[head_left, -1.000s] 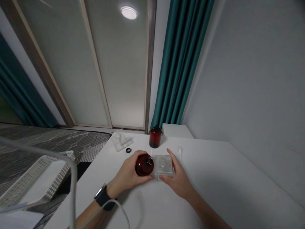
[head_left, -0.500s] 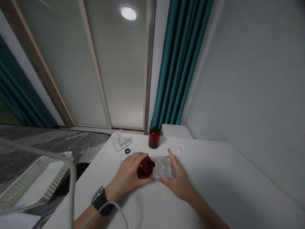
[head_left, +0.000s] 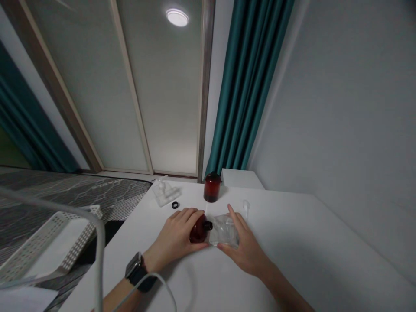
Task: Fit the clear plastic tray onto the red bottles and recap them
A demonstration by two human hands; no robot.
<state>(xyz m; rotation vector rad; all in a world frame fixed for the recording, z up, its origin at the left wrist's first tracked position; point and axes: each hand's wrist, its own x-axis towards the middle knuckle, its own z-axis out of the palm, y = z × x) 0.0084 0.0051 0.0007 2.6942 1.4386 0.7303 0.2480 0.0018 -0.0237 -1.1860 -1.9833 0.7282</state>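
My left hand point(head_left: 177, 236) wraps a dark red bottle point(head_left: 199, 230) that is tipped over to the right, its black neck pointing at a clear plastic bottle point(head_left: 224, 231). My right hand point(head_left: 242, 242) grips that clear bottle from the right, tilting it toward the red one's neck. Both rest low over the white table point(head_left: 292, 242). A smartwatch sits on my left wrist.
A second dark red bottle point(head_left: 212, 186) stands upright at the table's far edge. A clear container point(head_left: 165, 192) and a small black ring point(head_left: 175, 205) lie at the far left, a clear pump head point(head_left: 246, 206) to the right. A white perforated basket point(head_left: 48, 242) is at left.
The red bottle has tipped further to the right, its neck now close to the clear bottle, which my right hand has tilted up toward it.
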